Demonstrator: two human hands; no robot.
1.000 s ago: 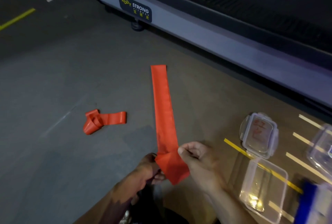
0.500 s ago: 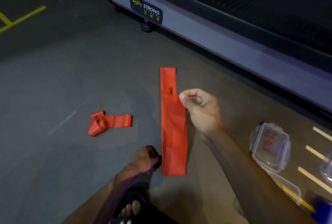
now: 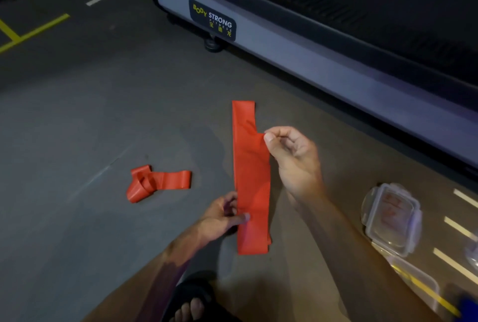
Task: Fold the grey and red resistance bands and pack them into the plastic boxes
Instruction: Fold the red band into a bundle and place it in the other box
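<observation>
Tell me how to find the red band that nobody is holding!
Start at the grey machine with the Body Strong label and come down the dark floor. Left of the long flat red rubber band between the two hands lies a small crumpled red rubber band. It alone is twisted into loops and untouched.

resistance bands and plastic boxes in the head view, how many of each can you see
Red resistance bands: 2, the long flat red band held by the left hand and right hand, and the crumpled red band on the floor
Grey resistance bands: 0 visible
Clear plastic boxes: 3, the lidded clear box, the open clear box, and one cut off at the right edge
Total: 5
</observation>
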